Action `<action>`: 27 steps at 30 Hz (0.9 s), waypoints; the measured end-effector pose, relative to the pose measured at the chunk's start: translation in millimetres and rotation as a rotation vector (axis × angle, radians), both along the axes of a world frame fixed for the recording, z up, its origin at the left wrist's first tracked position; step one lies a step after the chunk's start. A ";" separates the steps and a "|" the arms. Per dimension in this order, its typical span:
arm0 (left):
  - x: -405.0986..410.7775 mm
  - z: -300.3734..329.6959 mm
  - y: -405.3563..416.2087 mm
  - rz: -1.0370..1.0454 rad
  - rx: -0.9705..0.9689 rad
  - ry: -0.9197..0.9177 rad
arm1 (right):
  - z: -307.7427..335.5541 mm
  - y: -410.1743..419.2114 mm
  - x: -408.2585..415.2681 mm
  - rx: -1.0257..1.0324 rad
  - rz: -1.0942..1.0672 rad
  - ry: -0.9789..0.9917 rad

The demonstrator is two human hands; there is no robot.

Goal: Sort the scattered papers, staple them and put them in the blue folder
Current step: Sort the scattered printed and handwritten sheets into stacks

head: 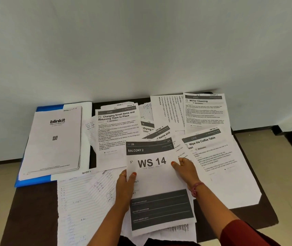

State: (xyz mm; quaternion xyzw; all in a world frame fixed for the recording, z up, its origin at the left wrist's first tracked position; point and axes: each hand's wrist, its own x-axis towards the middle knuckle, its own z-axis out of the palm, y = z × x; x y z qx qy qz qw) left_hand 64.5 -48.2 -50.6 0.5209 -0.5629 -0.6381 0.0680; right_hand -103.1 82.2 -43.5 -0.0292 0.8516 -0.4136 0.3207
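Both hands on the WS 14 sheet [156, 167]: left hand [126, 185] pinches one edge, right hand [186, 168] the other. Blue folder [33, 181] lies far left under a blinkit stack [56, 139]

Worktop: we see a dark worktop [35, 210] against a pale wall, mostly covered with papers.
Left side: a blue folder [33, 181] lies flat on the worktop, and a "blinkit" stack of sheets [54, 141] rests on it.
Front left: handwritten lined sheets [81, 201] lie partly over the front edge.
Back middle: a sheet titled "Charging Small Items" [117, 126] overlaps other papers.
Back right: a "Mirror Cleaning" sheet [204, 110] lies just beside a sideways printed sheet [166, 110].
Right side: a "Wipe the Coffee Table" sheet [216, 157] lies tilted.
Centre: we cannot tell if the "WS 14" sheet [152, 164] touches the worktop.
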 end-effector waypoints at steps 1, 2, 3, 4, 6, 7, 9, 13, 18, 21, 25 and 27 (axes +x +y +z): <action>0.2 0.0 -0.9 0.008 0.001 0.005 | -1.2 0.0 0.3 0.003 0.007 0.009; 0.6 0.3 -2.6 0.021 0.000 0.014 | -1.9 0.0 0.4 0.009 0.016 0.028; 0.7 0.3 -4.5 0.033 -0.001 0.021 | -1.3 0.3 0.5 0.005 0.026 0.053; 1.0 0.1 -7.1 0.042 -0.003 0.025 | -0.4 0.1 0.2 -0.006 0.034 0.082; 1.2 0.9 -13.3 0.067 0.003 0.043 | 4.2 -0.2 -0.6 -0.025 0.057 0.133; 1.2 1.8 -16.6 0.087 0.009 0.056 | 6.2 -0.9 -1.6 -0.031 0.082 0.136; -0.3 4.9 -23.9 0.131 0.011 0.073 | 9.3 -3.7 -2.7 -0.062 0.140 0.068; -6.5 11.6 -39.2 0.195 0.012 0.111 | 8.8 -10.5 -1.5 -0.229 0.175 -0.167; -18.4 18.0 -68.4 0.177 -0.024 0.112 | 4.0 -28.7 -4.5 -0.292 0.140 -0.217; -27.2 18.9 -95.5 0.203 -0.099 0.072 | 2.4 -39.5 -12.1 -0.308 0.114 -0.233; -40.5 12.4 -136.9 0.202 -0.311 -0.135 | 0.7 -51.5 -22.2 -0.280 0.119 -0.247; -45.2 3.4 -154.6 0.137 -0.418 -0.261 | -2.5 -53.6 -25.9 -0.281 0.101 -0.271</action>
